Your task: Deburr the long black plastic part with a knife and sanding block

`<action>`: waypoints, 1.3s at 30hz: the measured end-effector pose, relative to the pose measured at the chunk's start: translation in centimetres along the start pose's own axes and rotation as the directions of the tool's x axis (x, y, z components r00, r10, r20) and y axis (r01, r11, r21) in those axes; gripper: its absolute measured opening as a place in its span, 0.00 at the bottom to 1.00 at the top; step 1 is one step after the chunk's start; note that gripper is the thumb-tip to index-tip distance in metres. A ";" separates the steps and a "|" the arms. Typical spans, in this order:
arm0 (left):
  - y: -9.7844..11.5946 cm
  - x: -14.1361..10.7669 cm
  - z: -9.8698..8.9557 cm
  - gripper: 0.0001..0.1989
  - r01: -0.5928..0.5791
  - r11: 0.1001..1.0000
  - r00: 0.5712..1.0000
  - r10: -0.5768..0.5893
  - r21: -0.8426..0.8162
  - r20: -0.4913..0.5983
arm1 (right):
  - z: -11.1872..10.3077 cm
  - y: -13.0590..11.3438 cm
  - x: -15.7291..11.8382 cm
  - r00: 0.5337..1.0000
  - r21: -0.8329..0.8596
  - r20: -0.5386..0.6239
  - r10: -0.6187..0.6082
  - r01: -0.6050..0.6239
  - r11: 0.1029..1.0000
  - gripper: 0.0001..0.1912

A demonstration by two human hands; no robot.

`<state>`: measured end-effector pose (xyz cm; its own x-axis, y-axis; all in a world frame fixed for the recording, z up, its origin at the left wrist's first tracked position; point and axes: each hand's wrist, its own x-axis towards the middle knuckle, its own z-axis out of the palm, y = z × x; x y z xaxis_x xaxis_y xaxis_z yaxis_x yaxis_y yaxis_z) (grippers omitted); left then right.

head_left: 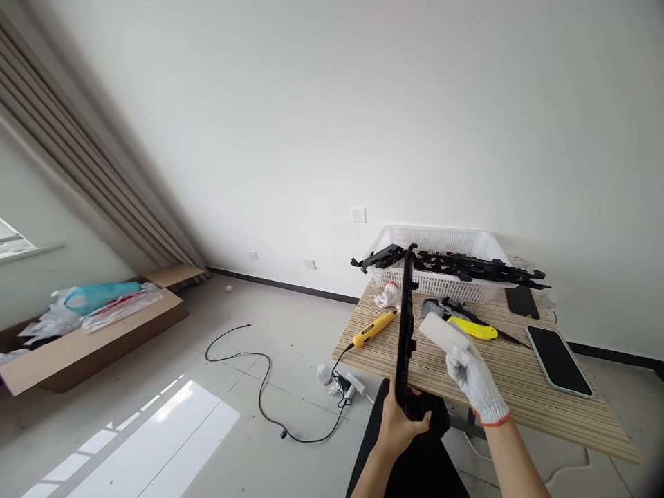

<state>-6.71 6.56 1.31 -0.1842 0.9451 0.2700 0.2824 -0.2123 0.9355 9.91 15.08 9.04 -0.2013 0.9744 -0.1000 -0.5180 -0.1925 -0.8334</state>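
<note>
The left hand (397, 423) has its grip closed on a black strip (408, 325) pointing to twelve o'clock, the right (474, 384) on a white block (440, 332); more strips (461, 266) top the basket (446, 285) at one o'clock, whether finished I cannot tell

Cardboard box (108, 340) runs off left edge, as does window (11, 239). Lettering on yellow tool (374, 329) is too small to read. Basket (440, 288) interior is partly hidden by black strips (480, 268). Some fingers of left hand (397, 425) are hidden behind long black piece (405, 325); forearms (520, 456) cut off at bottom
</note>
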 end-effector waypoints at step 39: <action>-2.2 1.3 0.2 0.16 0.211 0.954 0.953 -0.151 -0.215 0.263 | -0.8 1.4 1.3 0.999 0.155 0.021 0.035 -0.038 0.987 0.28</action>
<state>-7.43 8.31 -0.45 0.0298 0.9980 0.0558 0.0278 -0.0566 0.9980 9.61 16.17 7.28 -0.2368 0.9644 -0.1180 -0.6324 -0.2452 -0.7348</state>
